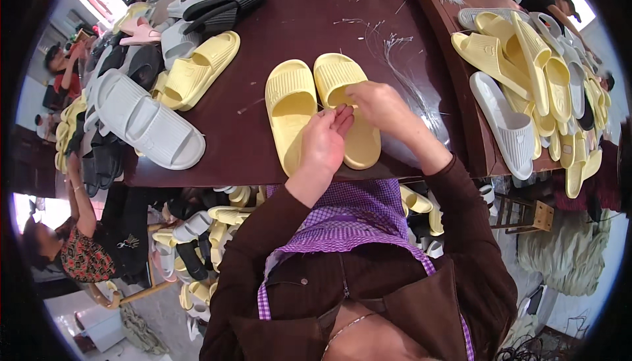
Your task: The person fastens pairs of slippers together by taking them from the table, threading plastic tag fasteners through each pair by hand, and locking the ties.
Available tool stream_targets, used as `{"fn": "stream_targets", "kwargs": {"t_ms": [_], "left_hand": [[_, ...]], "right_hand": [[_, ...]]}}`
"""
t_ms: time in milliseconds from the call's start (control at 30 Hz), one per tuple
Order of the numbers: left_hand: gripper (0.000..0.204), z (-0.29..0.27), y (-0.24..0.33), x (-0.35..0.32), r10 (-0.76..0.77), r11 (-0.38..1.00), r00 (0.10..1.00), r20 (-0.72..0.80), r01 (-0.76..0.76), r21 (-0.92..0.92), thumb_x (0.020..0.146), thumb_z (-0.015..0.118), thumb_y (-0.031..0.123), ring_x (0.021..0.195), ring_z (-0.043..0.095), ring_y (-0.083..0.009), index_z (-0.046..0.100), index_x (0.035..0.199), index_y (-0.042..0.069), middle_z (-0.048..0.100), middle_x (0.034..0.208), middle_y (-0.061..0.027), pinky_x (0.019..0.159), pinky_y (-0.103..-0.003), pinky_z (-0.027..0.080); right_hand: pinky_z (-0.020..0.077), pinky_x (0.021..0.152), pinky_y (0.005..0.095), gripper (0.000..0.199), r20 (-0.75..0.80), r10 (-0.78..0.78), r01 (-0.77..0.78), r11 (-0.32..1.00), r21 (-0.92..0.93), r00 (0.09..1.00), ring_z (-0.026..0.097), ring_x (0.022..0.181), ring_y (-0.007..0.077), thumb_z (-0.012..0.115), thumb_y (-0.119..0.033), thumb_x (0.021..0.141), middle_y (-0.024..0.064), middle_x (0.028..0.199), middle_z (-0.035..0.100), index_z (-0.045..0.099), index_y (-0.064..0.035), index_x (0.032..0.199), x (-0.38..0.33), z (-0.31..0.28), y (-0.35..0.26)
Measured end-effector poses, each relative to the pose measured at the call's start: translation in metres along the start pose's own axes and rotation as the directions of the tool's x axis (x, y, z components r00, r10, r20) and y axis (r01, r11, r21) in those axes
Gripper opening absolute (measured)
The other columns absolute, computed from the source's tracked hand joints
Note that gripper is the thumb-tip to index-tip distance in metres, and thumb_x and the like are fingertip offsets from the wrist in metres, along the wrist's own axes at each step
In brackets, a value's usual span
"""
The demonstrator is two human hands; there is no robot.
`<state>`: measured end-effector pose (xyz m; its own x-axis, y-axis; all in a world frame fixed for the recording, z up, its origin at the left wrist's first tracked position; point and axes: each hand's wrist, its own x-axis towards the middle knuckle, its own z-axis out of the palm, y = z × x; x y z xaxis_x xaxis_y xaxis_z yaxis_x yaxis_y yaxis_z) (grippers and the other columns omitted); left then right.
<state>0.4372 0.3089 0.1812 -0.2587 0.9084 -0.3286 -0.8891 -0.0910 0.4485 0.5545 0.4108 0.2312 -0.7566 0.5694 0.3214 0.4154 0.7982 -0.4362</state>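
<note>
A pair of yellow slide slippers lies side by side on the dark red table in front of me, the left slipper (289,91) and the right slipper (339,71) with toes pointing away. My left hand (322,144) is palm up over their inner edges, fingers curled in toward the gap. My right hand (385,107) reaches over the right slipper's strap, thumb and fingers pinched together close to my left fingertips. Whatever the two hands pinch is too small to make out.
Thin clear plastic strands (398,51) lie on the table (289,19) beyond my right hand. Grey slippers (148,121), black slippers (227,9) and more yellow slippers (201,68) are heaped at left. Another slipper pile (520,65) stands at right. A person (82,239) is at far left.
</note>
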Motion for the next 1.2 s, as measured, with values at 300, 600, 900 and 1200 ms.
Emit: {"fn": "stream_targets", "kwargs": {"t_ms": [300, 600, 900, 1200], "left_hand": [[0.005, 0.012, -0.008, 0.020, 0.038, 0.999, 0.999, -0.026, -0.038, -0.015, 0.092, 0.045, 0.002, 0.102, 0.057, -0.0320, 0.045, 0.095, -0.001, 0.055, 0.106, -0.0184, 0.097, -0.044, 0.043], [0.013, -0.005, 0.011, 0.009, -0.028, 0.999, 0.999, 0.044, 0.029, -0.036, 0.093, 0.045, 0.007, 0.101, 0.058, -0.0288, 0.050, 0.099, -0.004, 0.056, 0.105, -0.0179, 0.093, -0.041, 0.048], [0.015, -0.034, 0.050, -0.056, -0.049, 0.997, 0.991, -0.128, 0.055, 0.048, 0.093, 0.051, 0.015, 0.084, 0.062, -0.0205, 0.054, 0.100, 0.002, 0.061, 0.092, -0.0104, 0.072, -0.034, 0.053], [0.008, -0.040, 0.063, -0.035, -0.215, 0.955, 0.968, -0.131, 0.237, 0.181, 0.088, 0.054, 0.009, 0.059, 0.055, -0.0153, 0.055, 0.091, 0.002, 0.059, 0.073, -0.0066, 0.049, -0.028, 0.044]], "right_hand": [[0.0499, 0.076, 0.0407, 0.026, -0.174, 0.306, -0.289, 0.950, 0.114, 0.936, 0.064, 0.083, 0.0361, 0.063, -0.024, 0.079, 0.0223, 0.084, 0.065, 0.068, 0.0002, 0.086, 0.074, 0.008, 0.074], [0.0496, 0.074, 0.0396, 0.026, -0.047, 0.252, -0.254, 0.967, -0.037, 0.967, 0.064, 0.079, 0.0333, 0.065, -0.027, 0.075, 0.0186, 0.080, 0.066, 0.070, -0.0030, 0.085, 0.107, 0.046, 0.093], [0.0496, 0.071, 0.0395, 0.019, -0.270, 0.334, -0.344, 0.939, 0.009, 0.903, 0.064, 0.078, 0.0324, 0.063, -0.020, 0.077, 0.0167, 0.079, 0.066, 0.069, -0.0042, 0.085, 0.088, 0.025, 0.092], [0.0496, 0.069, 0.0357, 0.017, -0.254, 0.285, -0.288, 0.957, 0.028, 0.924, 0.065, 0.075, 0.0300, 0.063, -0.018, 0.078, 0.0166, 0.077, 0.066, 0.068, -0.0037, 0.085, 0.082, 0.033, 0.086]]}}
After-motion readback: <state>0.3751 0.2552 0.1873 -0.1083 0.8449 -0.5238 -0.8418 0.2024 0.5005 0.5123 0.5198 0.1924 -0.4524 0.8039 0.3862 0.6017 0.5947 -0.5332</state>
